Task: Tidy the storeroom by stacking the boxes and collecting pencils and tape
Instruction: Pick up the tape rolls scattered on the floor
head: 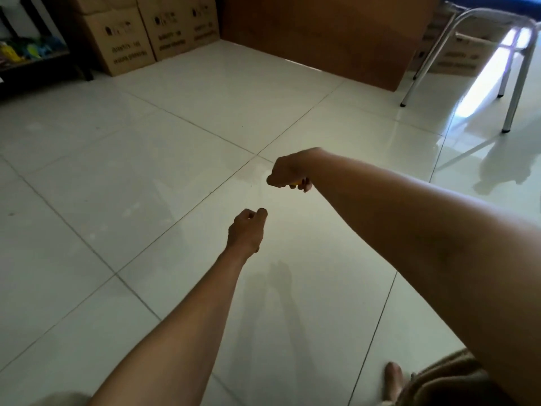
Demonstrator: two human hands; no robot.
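Observation:
My right hand point(288, 171) hangs over the white tiled floor with its fingers curled round a small yellow thing point(295, 185); only a sliver of it shows, so I cannot tell what it is. Below and to the left, my left hand point(246, 230) is curled into a loose fist, and I cannot see anything in it. Cardboard boxes point(123, 39) stand stacked against the far wall at the upper left. No tape is visible.
A large brown board or box point(322, 33) stands at the back centre. A metal-legged chair point(480, 54) is at the upper right with another cardboard box point(456, 57) under it. A dark shelf point(29, 54) with colourful items is at the far left. My bare foot point(393, 379) shows at the bottom right.

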